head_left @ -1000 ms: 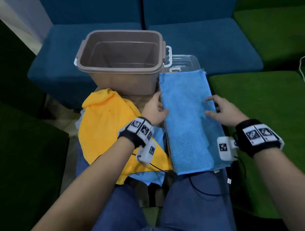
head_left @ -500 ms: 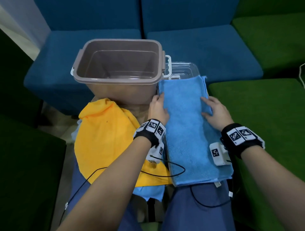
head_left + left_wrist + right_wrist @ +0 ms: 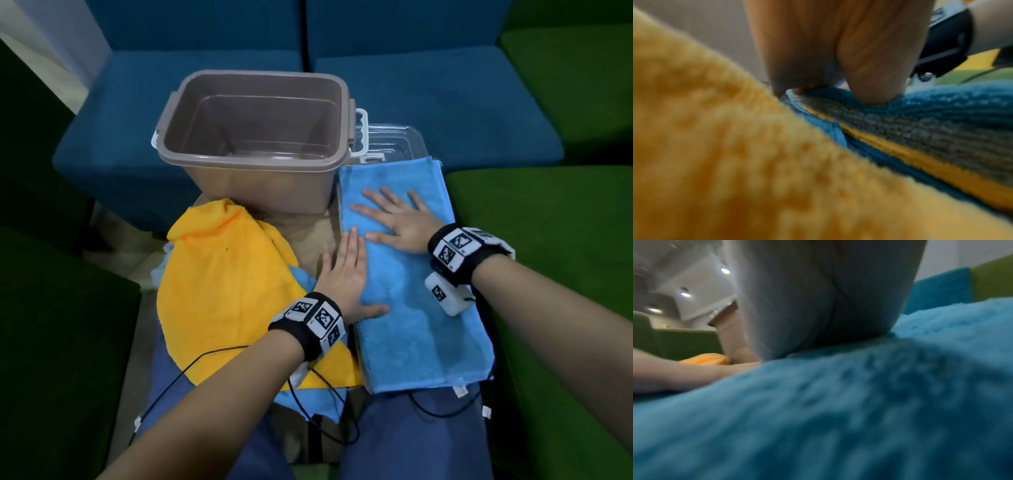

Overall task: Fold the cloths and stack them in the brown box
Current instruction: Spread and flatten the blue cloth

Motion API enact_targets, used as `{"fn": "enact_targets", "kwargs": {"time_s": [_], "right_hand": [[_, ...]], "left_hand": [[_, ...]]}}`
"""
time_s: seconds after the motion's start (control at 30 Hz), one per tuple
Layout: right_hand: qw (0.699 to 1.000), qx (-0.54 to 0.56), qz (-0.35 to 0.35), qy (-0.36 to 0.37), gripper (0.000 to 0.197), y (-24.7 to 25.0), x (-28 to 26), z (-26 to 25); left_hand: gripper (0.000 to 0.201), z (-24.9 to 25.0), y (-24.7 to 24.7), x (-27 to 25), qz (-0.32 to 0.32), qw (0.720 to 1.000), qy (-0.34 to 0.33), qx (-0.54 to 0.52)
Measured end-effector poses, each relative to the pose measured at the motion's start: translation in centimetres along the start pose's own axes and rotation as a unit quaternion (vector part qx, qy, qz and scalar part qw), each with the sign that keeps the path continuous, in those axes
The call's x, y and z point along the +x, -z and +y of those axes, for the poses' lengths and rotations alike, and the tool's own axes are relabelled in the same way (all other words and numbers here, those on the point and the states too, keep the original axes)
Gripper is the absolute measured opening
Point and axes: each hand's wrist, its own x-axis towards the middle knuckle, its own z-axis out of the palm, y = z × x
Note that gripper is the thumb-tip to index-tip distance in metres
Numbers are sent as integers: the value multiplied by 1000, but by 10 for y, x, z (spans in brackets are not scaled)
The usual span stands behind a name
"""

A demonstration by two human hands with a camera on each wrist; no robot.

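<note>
1. My left hand (image 3: 342,274) lies flat, fingers straight, on the folded blue cloth (image 3: 418,308); it grips nothing.
2. My right hand (image 3: 397,219) presses it, fingers spread.
3. The brown box (image 3: 260,137) sits at eleven o'clock, and the yellow cloth (image 3: 222,284) at nine.

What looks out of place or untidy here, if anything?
Only the yellow cloth: it lies rumpled and unfolded left of the blue cloth, partly covering another blue one. Both hands press flat on the neatly folded blue cloth; the brown box holds nothing.
</note>
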Motion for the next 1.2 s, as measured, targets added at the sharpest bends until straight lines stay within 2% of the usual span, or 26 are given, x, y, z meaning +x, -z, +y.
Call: {"fn": "enact_targets", "kwargs": {"time_s": [0.17, 0.3, 0.4, 0.5, 0.63, 0.7, 0.8, 0.9, 0.97, 1.07, 1.13, 1.2], "right_hand": [[995, 39, 17, -88, 61, 4, 20, 15], [994, 28, 14, -103, 61, 5, 23, 9], [991, 37, -7, -126, 65, 7, 15, -7], [993, 53, -16, -105, 73, -3, -12, -40], [997, 47, -27, -59, 66, -41, -75, -57], [996, 47, -17, -73, 64, -57, -103, -42], [989, 62, 14, -132, 60, -67, -120, -14], [983, 36, 46, -174, 62, -67, -120, -21], [989, 44, 45, -132, 67, -67, -123, -46], [999, 40, 3, -20, 73, -83, -138, -67], [1000, 28, 3, -10, 69, -88, -147, -50], [999, 32, 10, -36, 65, -88, -156, -29]], "left_hand": [[144, 7, -13, -9, -13, 997, -44, 69], [155, 13, -20, -27, -35, 991, -78, 108], [158, 16, -19, -31, -45, 993, -72, 84], [158, 17, -17, -28, -63, 993, -65, 81], [158, 15, -18, -29, -66, 993, -70, 61], [157, 12, -18, -32, -62, 994, -75, 45], [158, 10, -18, -36, -52, 995, -78, 43], [161, 10, -21, -37, -48, 995, -73, 49], [164, 10, -21, -37, -49, 995, -73, 45], [166, 6, -22, -35, -53, 994, -82, 40], [168, 4, -23, -34, -53, 994, -85, 39], [169, 5, -22, -33, -54, 994, -84, 41]]}}
